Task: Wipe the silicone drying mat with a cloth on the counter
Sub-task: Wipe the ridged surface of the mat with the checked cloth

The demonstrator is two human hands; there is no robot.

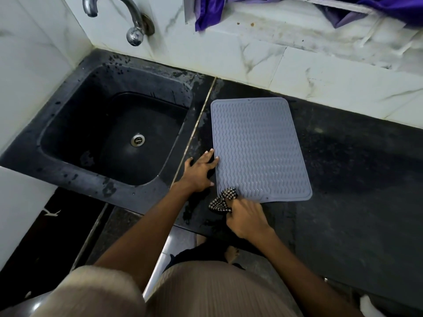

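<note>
Hands number two: left hand (201, 171) flat on one mat (258, 149), right hand (246, 217) clutching one cloth (223, 200).

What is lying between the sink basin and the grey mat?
In the head view, between the sink and the mat runs a wet strip of black counter with a pale seam; the left hand rests there, fingertips touching the mat's edge.
</note>
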